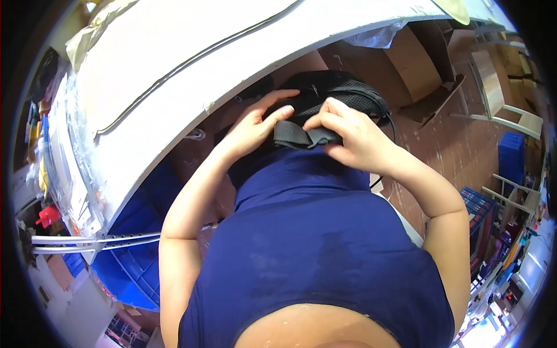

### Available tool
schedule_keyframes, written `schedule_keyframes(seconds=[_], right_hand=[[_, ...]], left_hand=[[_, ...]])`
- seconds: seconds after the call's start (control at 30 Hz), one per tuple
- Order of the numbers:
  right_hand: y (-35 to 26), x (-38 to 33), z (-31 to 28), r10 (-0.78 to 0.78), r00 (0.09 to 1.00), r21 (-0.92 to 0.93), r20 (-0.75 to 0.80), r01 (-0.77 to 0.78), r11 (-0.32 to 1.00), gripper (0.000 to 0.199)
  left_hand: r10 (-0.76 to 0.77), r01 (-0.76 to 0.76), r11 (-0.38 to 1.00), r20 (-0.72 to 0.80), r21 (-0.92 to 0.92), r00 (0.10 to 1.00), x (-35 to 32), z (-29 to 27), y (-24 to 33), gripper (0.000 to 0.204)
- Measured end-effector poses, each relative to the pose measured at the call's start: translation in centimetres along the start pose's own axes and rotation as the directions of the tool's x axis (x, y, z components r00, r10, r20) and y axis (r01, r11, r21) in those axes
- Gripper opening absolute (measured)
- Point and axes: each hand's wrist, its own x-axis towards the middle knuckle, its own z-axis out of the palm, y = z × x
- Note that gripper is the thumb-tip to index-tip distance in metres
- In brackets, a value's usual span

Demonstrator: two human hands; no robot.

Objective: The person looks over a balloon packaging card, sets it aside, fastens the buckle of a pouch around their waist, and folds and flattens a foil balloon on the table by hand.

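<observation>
**Two Hands on One Black Bag at the Bench's Near Edge**

Seen from above, left to right: along the left edge of the white bench (pixel 191 64), clear plastic sleeves (pixel 69 151) piled in a loose stack, too bunched to count. Across the bench top, one dark cord or strip (pixel 191 61) running diagonally from the left end toward the far right corner. Under the near edge, blue crates (pixel 130 261), at least two, tucked below as if to keep the top free.

Just off the near edge, against a blue shirt (pixel 313 232), one black bag (pixel 339 93) with a mesh panel, held at waist height rather than set on the bench, seemingly to keep its strap within reach of both hands. Left hand (pixel 255 124) curled over the bag's left side, fingers bent and pressing the fabric, apparently steadying it. Between the hands, one grey webbing strap (pixel 290 134), a single flat band folded at its end. Right hand (pixel 348 133) closed on that strap and the bag's edge, fingertips pinching the fold, thumb hidden beneath.

Further right, on the brown floor, cardboard boxes (pixel 415 64), about two, open and leaning under the far corner. Beyond them, one pale wooden frame (pixel 499 98), one more blue crate (pixel 510 156), and a crowded shelf at the right rim, contents too small to tell.
</observation>
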Motion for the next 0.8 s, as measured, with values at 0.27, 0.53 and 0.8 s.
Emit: schedule_keyframes(seconds=[0.27,0.53,0.8], right_hand=[[2.1,2.3,3.3,-0.017,0.996,-0.309,-0.091,-0.012,0.951,0.037],[2.5,2.5,3.7,-0.094,0.914,-0.085,-0.396,0.066,0.994,0.036],[3.5,2.5,4.6,-0.223,0.907,-0.222,-0.356,0.15,0.963,0.035]], left_hand=[[0.136,-0.085,0.952,-0.157,0.294,0.978,-2.4,-0.5,3.6,0.031],[-0.157,0.169,0.985,-0.269,0.021,0.95,-2.8,0.4,1.6,0.018],[-0.232,0.207,0.967,-0.179,-0.151,0.956,-2.3,0.1,2.3,0.029]])
